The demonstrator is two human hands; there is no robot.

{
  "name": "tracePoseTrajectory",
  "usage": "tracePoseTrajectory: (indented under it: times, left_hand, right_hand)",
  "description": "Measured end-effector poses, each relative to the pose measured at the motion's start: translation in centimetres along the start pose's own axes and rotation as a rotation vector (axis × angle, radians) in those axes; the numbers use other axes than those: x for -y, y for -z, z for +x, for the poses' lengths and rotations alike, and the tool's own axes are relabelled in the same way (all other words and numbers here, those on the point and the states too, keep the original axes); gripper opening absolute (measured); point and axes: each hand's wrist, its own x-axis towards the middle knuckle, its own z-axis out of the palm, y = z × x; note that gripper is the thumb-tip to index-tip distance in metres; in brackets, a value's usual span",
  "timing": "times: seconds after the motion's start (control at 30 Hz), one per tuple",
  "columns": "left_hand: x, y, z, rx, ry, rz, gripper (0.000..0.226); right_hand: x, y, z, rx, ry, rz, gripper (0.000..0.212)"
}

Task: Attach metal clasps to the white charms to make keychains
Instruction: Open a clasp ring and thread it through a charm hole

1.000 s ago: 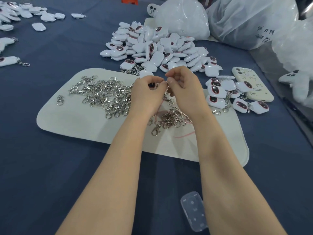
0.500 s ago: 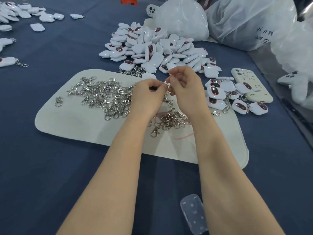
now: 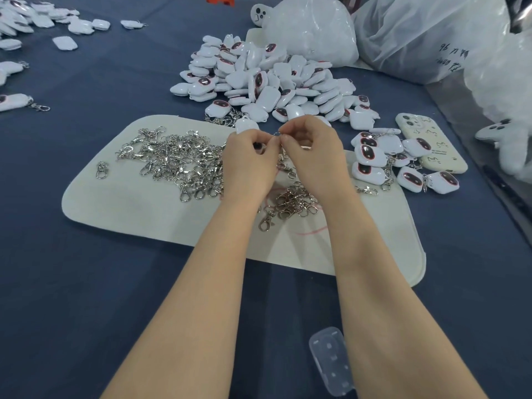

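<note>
Both hands meet over the back of a pale felt mat [image 3: 138, 208]. My left hand [image 3: 250, 165] grips a white charm that is mostly hidden; only its dark face [image 3: 257, 145] shows between the fingers. My right hand [image 3: 313, 156] pinches a small metal ring of a clasp [image 3: 277, 135] against the left fingertips. A big heap of loose silver clasps [image 3: 178, 159] lies on the mat to the left of the hands, and a smaller heap [image 3: 293, 201] sits under the wrists. Loose white charms [image 3: 267, 79] are piled behind the mat.
Several finished keychains [image 3: 371, 159] lie right of the mat beside a cream phone [image 3: 431, 145]. Plastic bags [image 3: 426, 33] stand at the back right. A clear plastic case [image 3: 331, 361] lies near the front edge. More charms [image 3: 17, 102] are scattered at the far left.
The hands stay pressed together at the same spot, with only small finger movements. The metal ring now shows between the fingertips.
</note>
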Motion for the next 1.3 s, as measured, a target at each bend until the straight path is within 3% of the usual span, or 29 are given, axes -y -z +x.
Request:
tracePoseTrajectory:
  times: [0.27, 0.43, 1.3]
  left_hand:
    - [-0.11, -0.21, -0.1, 0.059, -0.046, 0.07, 0.013]
    - [-0.03, -0.23, -0.2, 0.025, -0.059, 0.102, 0.006]
    - [0.27, -0.39, -0.2, -0.071, -0.09, 0.208, 0.014]
  right_hand:
    - [-0.17, -0.27, -0.12, -0.055, -0.011, 0.018, 0.012]
    - [-0.16, -0.35, -0.09, -0.068, -0.03, 0.035, 0.019]
    - [-0.58, -0.43, -0.25, -0.009, -0.006, -0.081, 0.009]
